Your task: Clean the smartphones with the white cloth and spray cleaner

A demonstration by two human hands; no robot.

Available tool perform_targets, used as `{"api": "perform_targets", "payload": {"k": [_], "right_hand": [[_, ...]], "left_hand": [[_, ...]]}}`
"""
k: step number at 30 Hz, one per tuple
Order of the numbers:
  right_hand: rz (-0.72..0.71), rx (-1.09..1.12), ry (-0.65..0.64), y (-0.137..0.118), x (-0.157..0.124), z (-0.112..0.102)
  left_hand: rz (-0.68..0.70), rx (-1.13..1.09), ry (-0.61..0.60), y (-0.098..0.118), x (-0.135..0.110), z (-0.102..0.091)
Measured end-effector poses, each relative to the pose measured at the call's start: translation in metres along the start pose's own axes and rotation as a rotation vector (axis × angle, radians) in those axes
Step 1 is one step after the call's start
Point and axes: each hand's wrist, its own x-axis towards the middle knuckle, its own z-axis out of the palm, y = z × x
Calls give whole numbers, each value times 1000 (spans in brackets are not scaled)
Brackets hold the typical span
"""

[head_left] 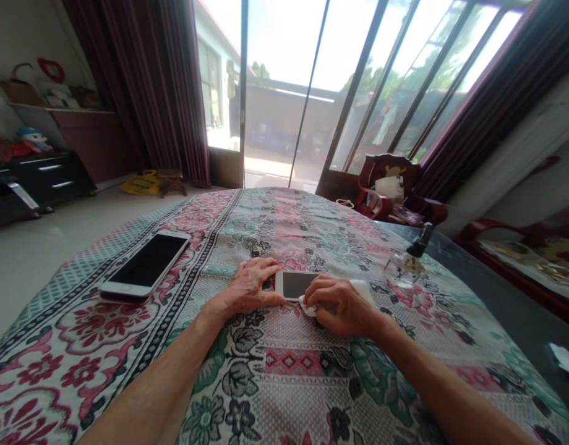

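A small white smartphone point(294, 284) lies flat on the patterned cloth in front of me, its grey screen facing up. My left hand point(254, 285) holds its left end, thumb at the near edge and fingers at the far edge. In my right hand point(337, 303) a crumpled white tissue point(307, 307) is bunched under closed fingers, against the phone's screen and near edge. That hand hides the phone's right part. A white piece point(360, 288), perhaps more tissue, shows just behind the right hand. To the left lies a larger white phone point(148, 264) with a dark screen.
A floral tablecloth point(289, 395) covers the round table. Right of my hands stands a clear bottle with a black pump top point(419, 242). Beyond the table are a carved wooden chair point(386, 179), glass doors point(284, 123), a small stool point(172, 182) and a yellow bag point(143, 183).
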Motion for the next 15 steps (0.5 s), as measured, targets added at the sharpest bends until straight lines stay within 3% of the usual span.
{"api": "perform_targets", "payload": {"k": [4,6,11,15], "right_hand": [[102,-76,239,15,-2,2],[160,-126,274,21,-3,3],[235,-203,141,18,-2,0],[214,-213,37,15,-2,-7]], "left_hand": [[5,-9,10,1,0,0],[4,-10,10,3,0,-1],[-21,-19,8,4,0,-2],[0,-73,-5,0,-1,-5]]}}
